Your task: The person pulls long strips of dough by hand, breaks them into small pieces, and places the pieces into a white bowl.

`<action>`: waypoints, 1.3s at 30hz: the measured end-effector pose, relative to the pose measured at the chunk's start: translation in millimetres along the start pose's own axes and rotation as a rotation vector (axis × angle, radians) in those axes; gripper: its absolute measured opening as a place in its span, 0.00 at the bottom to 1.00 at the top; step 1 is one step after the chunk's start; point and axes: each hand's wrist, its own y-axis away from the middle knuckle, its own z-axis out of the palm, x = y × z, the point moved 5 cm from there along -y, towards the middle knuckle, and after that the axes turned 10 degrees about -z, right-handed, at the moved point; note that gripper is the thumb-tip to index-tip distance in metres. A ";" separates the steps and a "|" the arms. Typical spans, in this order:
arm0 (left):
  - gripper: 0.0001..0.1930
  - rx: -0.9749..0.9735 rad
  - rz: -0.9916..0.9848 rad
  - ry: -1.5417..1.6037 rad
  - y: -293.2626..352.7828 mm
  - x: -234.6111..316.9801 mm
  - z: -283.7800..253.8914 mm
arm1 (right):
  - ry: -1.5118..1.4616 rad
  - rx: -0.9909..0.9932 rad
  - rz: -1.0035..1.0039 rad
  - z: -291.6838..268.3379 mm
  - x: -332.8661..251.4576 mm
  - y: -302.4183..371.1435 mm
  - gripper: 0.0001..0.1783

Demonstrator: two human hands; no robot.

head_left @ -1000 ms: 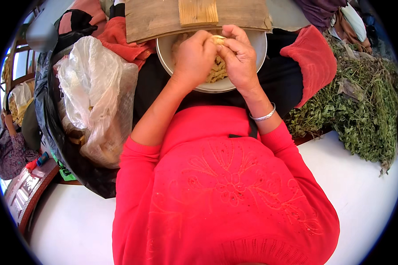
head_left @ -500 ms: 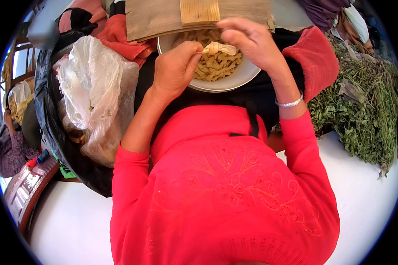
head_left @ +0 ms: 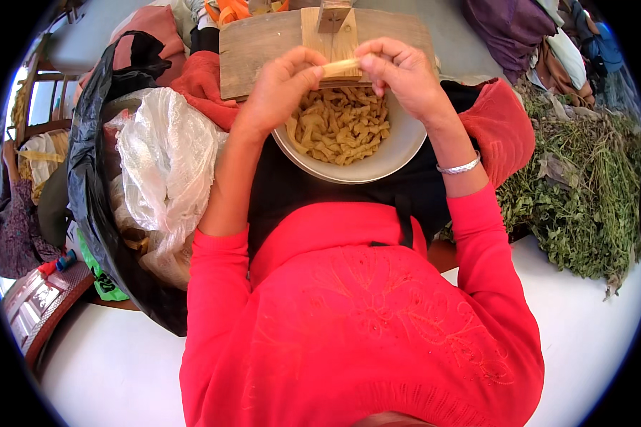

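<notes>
A short, flattened pale-yellow strip, which looks like tofu skin (head_left: 341,67), is stretched level between my two hands. My left hand (head_left: 289,87) pinches its left end, and my right hand (head_left: 400,75) pinches the other end, a bracelet (head_left: 460,166) on that wrist. Just below my hands a white bowl (head_left: 349,175) rests on my lap. In it lie many yellowish-brown twisted pieces (head_left: 343,127). A wooden board (head_left: 263,60) with a wooden block (head_left: 333,16) on it covers the bowl's far part.
To the left stands a black plastic bag (head_left: 92,171) with crumpled clear plastic (head_left: 167,156) inside. Dried green plants (head_left: 584,192) are heaped at the right. Red cloth (head_left: 498,121) lies over my knee. Another person's patterned sleeve (head_left: 20,231) shows at far left.
The knotted bundle between my hands has given way to a flat, straight strip. My right hand has come down onto its right end. More of the bowl and board shows.
</notes>
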 end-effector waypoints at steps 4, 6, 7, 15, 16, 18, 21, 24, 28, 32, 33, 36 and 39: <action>0.07 0.061 -0.011 0.056 -11.6 5.8 -15.9 | 0.113 0.146 -0.031 -2.1 9.6 -12.3 0.06; 0.06 0.092 -0.059 0.060 -15.8 4.5 -18.6 | 0.170 0.170 -0.039 -3.1 15.8 -15.3 0.06; 0.07 0.116 -0.056 0.030 -19.3 2.3 -20.2 | 0.222 0.172 -0.053 -5.8 19.1 -18.2 0.07; 0.08 0.446 0.174 -0.643 -47.0 -15.2 -34.0 | 0.908 0.146 -0.357 -9.3 29.1 -20.7 0.06; 0.08 0.417 0.138 -0.556 -44.2 -18.2 -33.3 | 0.986 0.113 -0.413 -9.0 24.5 -14.6 0.06; 0.07 0.364 0.069 -0.380 -28.4 -28.7 -24.0 | 1.098 0.137 -0.563 -0.2 9.1 -1.7 0.06; 0.03 0.244 -0.024 0.152 4.9 -41.2 14.7 | 1.100 0.213 -0.794 37.1 -21.4 18.5 0.06; 0.09 0.119 -0.085 0.385 21.8 -32.0 57.0 | 0.977 0.129 -0.658 49.1 -15.4 28.3 0.04; 0.18 -0.287 -0.186 0.176 51.2 -28.7 71.3 | 0.987 0.160 -0.498 12.8 -31.9 36.1 0.13; 0.11 0.182 0.377 -0.692 86.4 76.5 64.9 | 0.961 -0.136 -0.377 16.5 -72.6 58.5 0.14; 0.11 0.169 0.501 -0.746 96.9 104.9 74.4 | 0.914 -0.237 -0.312 23.7 -86.4 67.2 0.14; 0.12 -0.023 0.627 -0.816 127.4 188.9 94.5 | 0.568 -0.227 -0.722 49.2 -152.8 113.6 0.05; 0.10 -0.412 0.873 -0.267 142.5 209.2 104.7 | 0.476 0.058 -0.854 31.9 -167.4 144.0 0.06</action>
